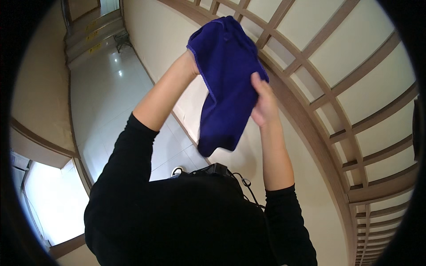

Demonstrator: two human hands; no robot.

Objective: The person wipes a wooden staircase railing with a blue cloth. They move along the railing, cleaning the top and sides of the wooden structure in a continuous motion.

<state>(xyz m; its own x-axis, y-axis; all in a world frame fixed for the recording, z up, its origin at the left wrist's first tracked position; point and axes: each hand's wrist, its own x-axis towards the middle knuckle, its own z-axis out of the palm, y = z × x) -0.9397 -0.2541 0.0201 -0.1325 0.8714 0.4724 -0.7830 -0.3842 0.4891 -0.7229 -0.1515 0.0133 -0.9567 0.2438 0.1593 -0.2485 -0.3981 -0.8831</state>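
A dark blue-purple cloth with a stitched edge hangs in front of me, up against the view of the wall. My left hand is mostly hidden under the cloth's upper left part; only the wrist and a bit of the hand show, so its fingers cannot be seen. At the cloth's right edge is my right hand, thumb raised over the front of the fabric and the other fingers partly behind it. The lower end of the cloth hangs loose between my forearms.
A wooden lattice covers the upper part of the pale wall at the right. Tiled floor runs along the left towards steps with yellow markings. A bright doorway opening lies lower left. A black device with cables sits at my waist.
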